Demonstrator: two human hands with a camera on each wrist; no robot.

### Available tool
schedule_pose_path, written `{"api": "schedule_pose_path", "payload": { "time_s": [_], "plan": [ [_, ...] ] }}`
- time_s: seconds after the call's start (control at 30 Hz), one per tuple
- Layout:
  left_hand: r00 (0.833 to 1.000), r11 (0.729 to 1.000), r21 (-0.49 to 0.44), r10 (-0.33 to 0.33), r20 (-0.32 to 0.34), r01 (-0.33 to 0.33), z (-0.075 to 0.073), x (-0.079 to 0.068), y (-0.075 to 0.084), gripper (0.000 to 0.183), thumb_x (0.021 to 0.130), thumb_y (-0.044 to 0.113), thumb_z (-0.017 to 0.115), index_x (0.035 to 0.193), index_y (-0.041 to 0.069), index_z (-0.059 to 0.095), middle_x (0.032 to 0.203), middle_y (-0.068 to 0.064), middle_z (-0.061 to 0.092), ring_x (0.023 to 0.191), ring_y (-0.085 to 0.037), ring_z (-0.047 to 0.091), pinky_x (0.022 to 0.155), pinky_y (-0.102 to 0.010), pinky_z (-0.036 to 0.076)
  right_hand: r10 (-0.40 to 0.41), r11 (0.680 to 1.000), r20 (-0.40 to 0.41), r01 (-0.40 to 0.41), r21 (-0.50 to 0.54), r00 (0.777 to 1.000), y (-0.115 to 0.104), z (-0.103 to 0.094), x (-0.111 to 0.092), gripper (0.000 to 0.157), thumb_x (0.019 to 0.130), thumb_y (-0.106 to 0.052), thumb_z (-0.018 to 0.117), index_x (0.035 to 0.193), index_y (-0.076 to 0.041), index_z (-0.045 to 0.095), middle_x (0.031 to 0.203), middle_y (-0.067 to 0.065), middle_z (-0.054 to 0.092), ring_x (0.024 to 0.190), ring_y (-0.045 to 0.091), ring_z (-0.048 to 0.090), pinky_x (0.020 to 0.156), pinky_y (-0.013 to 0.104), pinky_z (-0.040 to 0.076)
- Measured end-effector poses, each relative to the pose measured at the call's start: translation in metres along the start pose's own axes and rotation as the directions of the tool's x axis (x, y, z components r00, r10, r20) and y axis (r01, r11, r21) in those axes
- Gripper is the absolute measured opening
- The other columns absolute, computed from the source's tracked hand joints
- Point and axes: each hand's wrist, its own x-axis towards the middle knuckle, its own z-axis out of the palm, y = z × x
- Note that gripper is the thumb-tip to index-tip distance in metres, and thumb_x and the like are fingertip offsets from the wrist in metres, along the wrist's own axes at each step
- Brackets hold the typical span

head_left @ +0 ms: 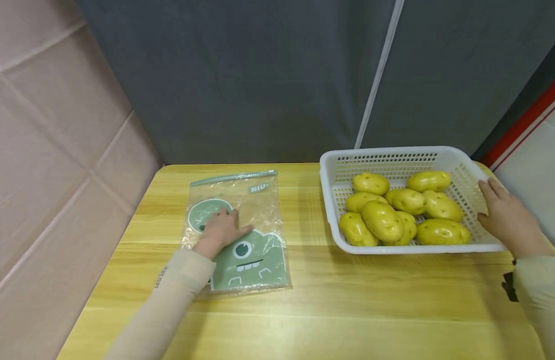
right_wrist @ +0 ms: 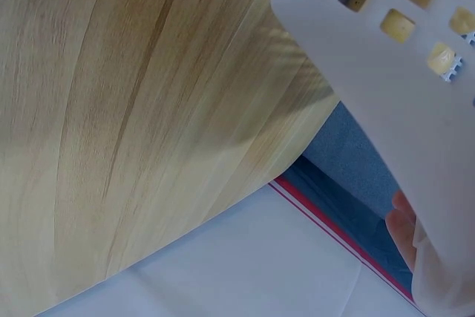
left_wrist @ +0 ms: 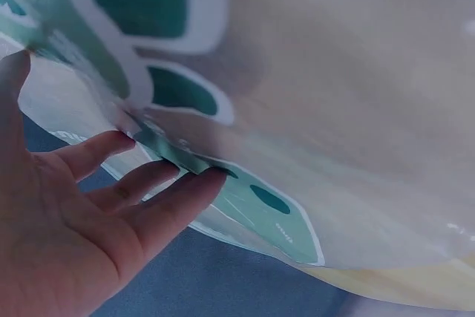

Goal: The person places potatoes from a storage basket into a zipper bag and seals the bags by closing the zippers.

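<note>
In the head view my left hand [head_left: 223,227] rests on a clear zip bag [head_left: 259,210] printed with green cartoon monsters. The bag lies flat, its green zip edge at the far side. Up close in the left wrist view, the spread fingertips touch the film of the bag [left_wrist: 349,146]. My right hand [head_left: 509,215] lies against the right rim of a white perforated plastic basket [head_left: 394,249]; its thumb reaches just inside the wall. Several yellow potatoes [head_left: 383,221] sit piled in the basket. Most of the right hand [right_wrist: 401,231] is hidden in the right wrist view.
Under everything is a wood-grain table [head_left: 313,305]. A dark grey curtain [head_left: 259,85] hangs behind its far edge. Pale padded panels [head_left: 56,150] stand at the left, and a white surface with a red border [head_left: 529,120] is at the right.
</note>
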Motion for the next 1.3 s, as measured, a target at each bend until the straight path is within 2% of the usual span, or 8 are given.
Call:
{"api": "schedule_pose_path", "payload": {
  "time_s": [0.23, 0.5, 0.77, 0.87, 1.1, 1.2, 1.3],
  "plan": [
    [1.0, 1.0, 0.026, -0.004, -0.007, 0.005, 0.001, 0.0, 0.001, 0.082, 0.087, 0.062, 0.054, 0.138, -0.001, 0.044, 0.132, -0.031, 0.047, 0.118, -0.05, 0.049, 0.09, -0.059, 0.05, 0.001, 1.0, 0.006, -0.001, 0.004, 1.0, 0.001, 0.0, 0.0, 0.083, 0.082, 0.003, 0.058, 0.148, 0.011, 0.007, 0.152, 0.037, 0.005, 0.116, 0.064, 0.026, 0.094, 0.076, 0.028],
    [1.0, 1.0, 0.009, 0.025, 0.016, -0.025, 0.001, 0.001, -0.004, 0.082, 0.088, 0.06, 0.055, 0.141, -0.001, 0.04, 0.139, -0.032, 0.041, 0.124, -0.052, 0.043, 0.096, -0.062, 0.045, 0.001, 1.0, 0.002, -0.001, 0.001, 1.0, 0.0, 0.0, 0.001, 0.083, 0.082, 0.004, 0.059, 0.147, 0.012, 0.008, 0.151, 0.037, 0.005, 0.115, 0.064, 0.027, 0.093, 0.075, 0.028],
    [0.995, 0.996, -0.012, 0.091, 0.044, -0.09, 0.002, 0.002, -0.011, 0.084, 0.09, 0.055, 0.055, 0.146, -0.003, 0.032, 0.147, -0.034, 0.03, 0.134, -0.054, 0.031, 0.106, -0.063, 0.035, 0.002, 1.0, -0.006, -0.002, -0.004, 1.0, 0.0, 0.001, 0.0, 0.083, 0.081, 0.005, 0.059, 0.147, 0.013, 0.009, 0.151, 0.038, 0.007, 0.115, 0.064, 0.027, 0.096, 0.074, 0.027],
    [0.992, 0.993, -0.054, 0.105, 0.064, -0.102, 0.001, 0.001, -0.015, 0.083, 0.091, 0.054, 0.055, 0.148, -0.001, 0.029, 0.151, -0.033, 0.024, 0.138, -0.052, 0.025, 0.111, -0.062, 0.029, -0.008, 1.0, -0.007, 0.008, -0.005, 1.0, 0.001, 0.001, 0.0, 0.083, 0.081, 0.004, 0.059, 0.146, 0.013, 0.01, 0.151, 0.038, 0.007, 0.115, 0.065, 0.027, 0.094, 0.075, 0.028],
    [0.985, 0.979, -0.13, 0.162, 0.055, -0.154, 0.001, -0.002, -0.022, 0.088, 0.088, 0.062, 0.054, 0.149, 0.003, 0.03, 0.153, -0.031, 0.021, 0.14, -0.051, 0.02, 0.113, -0.064, 0.024, -0.007, 1.0, -0.003, 0.007, -0.001, 1.0, 0.001, 0.001, -0.001, 0.083, 0.081, 0.005, 0.059, 0.147, 0.012, 0.009, 0.151, 0.037, 0.006, 0.117, 0.064, 0.026, 0.093, 0.076, 0.028],
    [0.981, 0.974, -0.14, 0.186, 0.051, -0.177, 0.001, -0.001, -0.025, 0.085, 0.089, 0.057, 0.056, 0.149, 0.003, 0.029, 0.154, -0.03, 0.02, 0.141, -0.05, 0.018, 0.114, -0.062, 0.023, -0.008, 1.0, -0.007, 0.008, 0.001, 1.0, 0.0, 0.0, -0.001, 0.083, 0.081, 0.005, 0.06, 0.147, 0.012, 0.009, 0.151, 0.037, 0.007, 0.117, 0.064, 0.026, 0.093, 0.076, 0.028],
    [0.973, 0.966, -0.141, 0.223, 0.05, -0.215, -0.001, -0.001, -0.027, 0.08, 0.09, 0.045, 0.062, 0.148, 0.001, 0.03, 0.154, -0.031, 0.02, 0.141, -0.049, 0.019, 0.115, -0.06, 0.022, -0.015, 1.0, -0.013, 0.015, 0.001, 1.0, 0.001, 0.0, -0.001, 0.083, 0.081, 0.005, 0.06, 0.147, 0.012, 0.01, 0.151, 0.037, 0.008, 0.116, 0.064, 0.027, 0.093, 0.076, 0.028]
  ]
}}
